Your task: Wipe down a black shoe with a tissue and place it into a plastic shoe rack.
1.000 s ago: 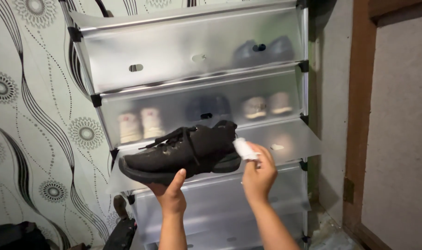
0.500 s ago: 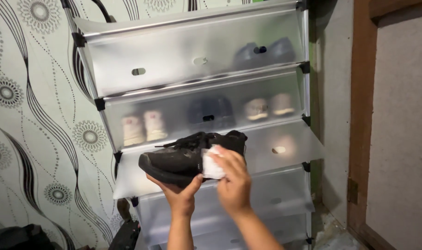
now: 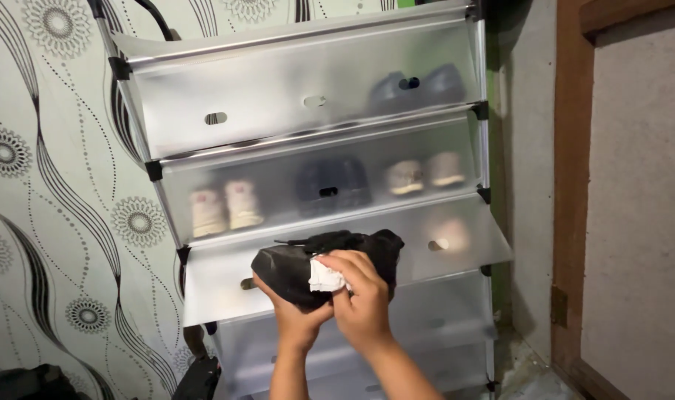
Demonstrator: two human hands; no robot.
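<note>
We held the black shoe (image 3: 330, 259) up in front of the frosted shoe rack (image 3: 308, 96), at the level of its third flap. Our left hand (image 3: 296, 318) had its grip closed under the toe end, and our right hand (image 3: 363, 300) pinched a white cloth (image 3: 324, 276) against the shoe's side.

One black shoe (image 3: 330, 263), one white cloth (image 3: 325, 277)

Frosted shoe cabinet (image 3: 278, 96) — patterned wallpaper (image 3: 48, 185) behind
</note>
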